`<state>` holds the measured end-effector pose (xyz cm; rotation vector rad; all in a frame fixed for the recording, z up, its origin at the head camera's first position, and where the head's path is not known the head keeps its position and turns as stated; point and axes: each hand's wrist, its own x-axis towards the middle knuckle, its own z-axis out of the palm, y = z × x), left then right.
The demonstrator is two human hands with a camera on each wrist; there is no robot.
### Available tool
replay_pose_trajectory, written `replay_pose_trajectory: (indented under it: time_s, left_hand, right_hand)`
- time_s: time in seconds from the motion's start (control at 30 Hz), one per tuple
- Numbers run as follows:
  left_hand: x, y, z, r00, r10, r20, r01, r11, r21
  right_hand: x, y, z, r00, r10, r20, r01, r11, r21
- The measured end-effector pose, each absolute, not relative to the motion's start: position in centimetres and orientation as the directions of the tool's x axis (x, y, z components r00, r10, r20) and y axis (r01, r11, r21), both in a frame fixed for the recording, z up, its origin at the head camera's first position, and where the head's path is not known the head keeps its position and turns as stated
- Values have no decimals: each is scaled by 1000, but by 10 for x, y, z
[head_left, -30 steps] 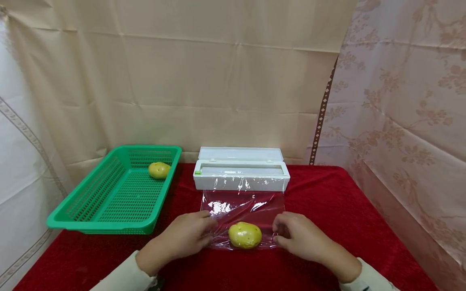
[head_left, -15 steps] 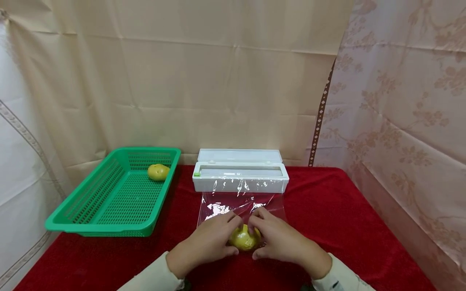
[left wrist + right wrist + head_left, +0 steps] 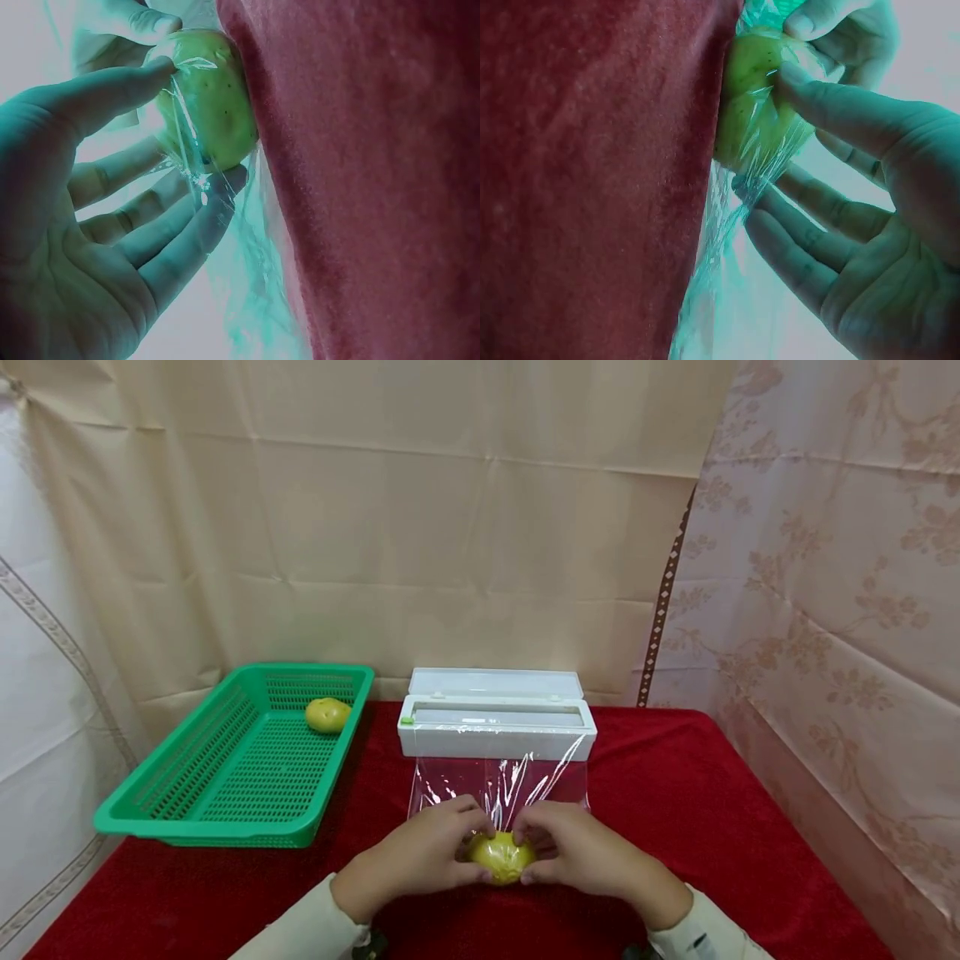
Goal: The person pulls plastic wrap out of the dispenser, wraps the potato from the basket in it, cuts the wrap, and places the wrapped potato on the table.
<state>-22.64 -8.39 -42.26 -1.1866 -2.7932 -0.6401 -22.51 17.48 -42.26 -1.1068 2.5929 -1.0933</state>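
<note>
A yellow potato [image 3: 502, 857] sits near the front of the red table, with clear cling film [image 3: 495, 785] drawn over it. From the left side my left hand [image 3: 427, 852] holds the potato through the film, thumb and fingers curved round it. My right hand [image 3: 585, 852] grips the opposite side the same way. The left wrist view shows wrinkled film across the potato [image 3: 217, 105], the left thumb on top and fingertips against its end. In the right wrist view, the film gathers in creases beside the right fingers [image 3: 802, 240]. The potato's underside is hidden.
Behind the hands stands a white cling film dispenser [image 3: 498, 741], lid raised, film still running out of it. A green basket [image 3: 202, 828] at the left holds another potato [image 3: 327, 715]. Curtains hang behind and at the right of the red-covered table [image 3: 675, 810].
Both hands have come inward from the film's side edges and closed round the potato. The film, earlier lying flatter, is now pulled into long creases leading to the potato.
</note>
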Motion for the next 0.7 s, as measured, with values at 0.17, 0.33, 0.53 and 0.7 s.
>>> replay_pose_trajectory:
  time_s: [0.17,0.33,0.53,0.7]
  left_hand:
    - [-229,-87,-424,-686,695,218,713,580,393]
    - [-233,-88,-423,-717,676,173,671,601,435]
    - [-235,-88,-425,-755,637,159,619,609,496]
    - [-235,-87,-425,-766,618,178,616,625,480]
  right_hand:
    - [-229,180,-423,-724,-677,136,-540,432,-722]
    - [-233,182,-425,-753,-652,88,-490,466,-736]
    - [-237,184,-428,-763,-643,75,-482,487,-729]
    - [-236,183,-429,-760,-641,108,-537,526,-659]
